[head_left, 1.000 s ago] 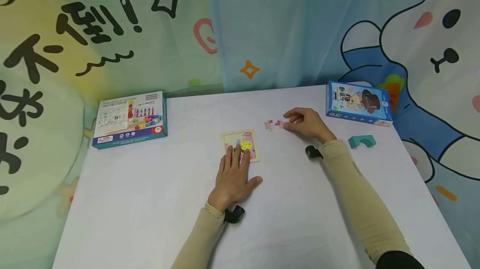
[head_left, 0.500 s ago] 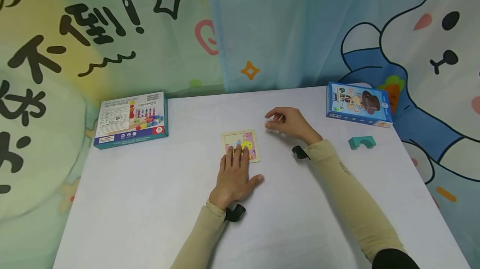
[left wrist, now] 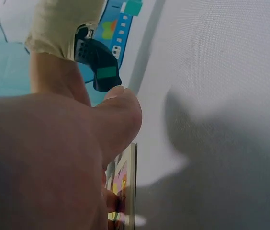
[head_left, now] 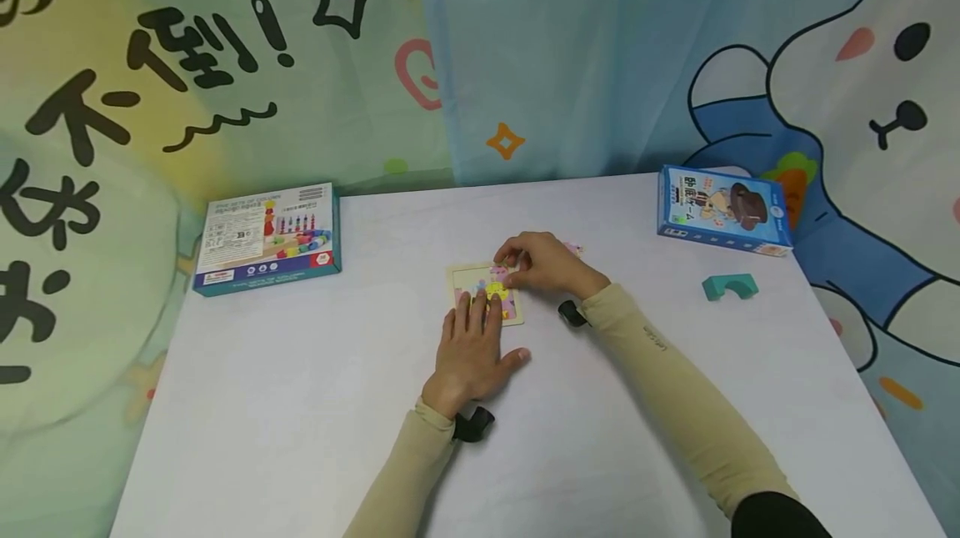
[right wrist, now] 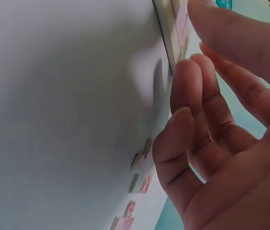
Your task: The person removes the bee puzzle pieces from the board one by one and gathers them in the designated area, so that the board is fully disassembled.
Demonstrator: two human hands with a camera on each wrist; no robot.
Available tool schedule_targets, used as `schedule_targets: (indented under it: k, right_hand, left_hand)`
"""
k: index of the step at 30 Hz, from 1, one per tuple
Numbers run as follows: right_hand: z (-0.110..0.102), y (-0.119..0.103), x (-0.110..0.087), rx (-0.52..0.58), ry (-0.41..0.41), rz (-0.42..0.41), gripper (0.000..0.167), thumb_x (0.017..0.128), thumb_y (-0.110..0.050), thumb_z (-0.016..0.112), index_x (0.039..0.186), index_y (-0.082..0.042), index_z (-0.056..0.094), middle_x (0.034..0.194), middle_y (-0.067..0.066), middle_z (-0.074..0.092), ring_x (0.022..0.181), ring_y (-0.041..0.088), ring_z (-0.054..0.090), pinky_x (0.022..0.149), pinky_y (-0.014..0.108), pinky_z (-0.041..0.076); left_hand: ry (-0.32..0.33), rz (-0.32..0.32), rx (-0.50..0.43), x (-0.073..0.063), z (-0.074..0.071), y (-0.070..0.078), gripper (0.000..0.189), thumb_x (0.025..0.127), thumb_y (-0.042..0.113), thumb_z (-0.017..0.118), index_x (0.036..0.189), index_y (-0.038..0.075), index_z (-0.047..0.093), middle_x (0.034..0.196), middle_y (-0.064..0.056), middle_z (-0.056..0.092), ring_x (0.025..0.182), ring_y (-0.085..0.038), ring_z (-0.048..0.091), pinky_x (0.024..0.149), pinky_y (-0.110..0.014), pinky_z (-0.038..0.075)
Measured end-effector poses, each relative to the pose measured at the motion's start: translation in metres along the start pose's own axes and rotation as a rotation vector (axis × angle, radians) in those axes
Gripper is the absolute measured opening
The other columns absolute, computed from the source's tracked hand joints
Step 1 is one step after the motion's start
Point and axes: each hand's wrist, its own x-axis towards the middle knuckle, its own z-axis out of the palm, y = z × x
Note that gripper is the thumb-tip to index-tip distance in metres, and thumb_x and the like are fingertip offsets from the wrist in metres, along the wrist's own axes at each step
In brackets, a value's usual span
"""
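Observation:
A small wooden picture puzzle [head_left: 461, 275] with a pale frame lies mid-table, its picture pink and yellow. My left hand [head_left: 471, 350] rests with fingers spread and straight across its lower part, thumb out to the side. Over the puzzle's upper right corner, my right hand [head_left: 551, 263] pinches a pink puzzle piece [head_left: 500, 270] between thumb and index finger, the piece largely hidden. In the right wrist view, the other fingers curl loosely beside the frame [right wrist: 167, 38]. Loose pink puzzle pieces [head_left: 573, 248] lie just behind the right hand, partly covered by it.
A toy box [head_left: 266, 238] lies at the back left. At the back right lies a blue box [head_left: 723, 208], with a teal arch block [head_left: 730, 286] in front of it. A printed curtain [head_left: 540, 62] hangs behind the white table [head_left: 300, 404].
My right hand has moved left from the loose pieces to the puzzle's upper right corner, uncovering some pieces behind it. My left hand has stayed on the puzzle.

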Motion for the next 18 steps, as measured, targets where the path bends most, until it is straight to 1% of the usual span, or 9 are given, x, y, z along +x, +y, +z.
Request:
schedule_targets:
  k: [6,10,15,18]
  right_hand:
    - [0.002,-0.0053,0.0025,-0.06,-0.006,-0.021,0.03,0.089,-0.013,0.087,0.116,-0.006,0.077,0.105,0.009,0.073,0.085,0.018,0.065,0.082,0.036,0.055]
    - [0.0042,-0.0052,0.0041,-0.104,-0.015,-0.012,0.028,0.089,-0.015,0.087,0.114,-0.008,0.078,0.105,0.007,0.072,0.085,0.017,0.063,0.082,0.035,0.053]
    - [0.0055,-0.006,0.0046,-0.115,-0.017,0.01,0.022,0.088,-0.015,0.088,0.107,-0.01,0.079,0.098,0.006,0.069,0.084,0.017,0.061,0.081,0.035,0.052]
    - [0.0061,-0.0066,0.0054,-0.122,-0.016,0.014,0.023,0.088,-0.015,0.088,0.108,-0.011,0.078,0.1,0.005,0.069,0.085,0.017,0.061,0.081,0.034,0.052]
  left_hand:
    - [-0.006,-0.005,0.003,-0.0014,-0.0021,0.0024,0.092,0.105,0.063,0.051,0.17,0.007,0.019,0.178,-0.018,0.011,0.166,-0.041,0.002,0.132,-0.058,0.011]
    - [-0.014,-0.009,0.004,-0.0019,-0.0034,0.003,0.092,0.105,0.063,0.051,0.17,0.007,0.018,0.179,-0.018,0.01,0.166,-0.04,0.002,0.132,-0.057,0.011]
    - [-0.017,-0.006,0.01,-0.0015,-0.0031,0.0032,0.092,0.105,0.064,0.05,0.17,0.007,0.018,0.178,-0.018,0.011,0.166,-0.041,0.003,0.132,-0.058,0.012]
    - [-0.019,-0.009,0.024,-0.0008,-0.0025,0.0027,0.092,0.105,0.065,0.05,0.17,0.007,0.018,0.178,-0.017,0.011,0.166,-0.041,0.004,0.132,-0.057,0.012]
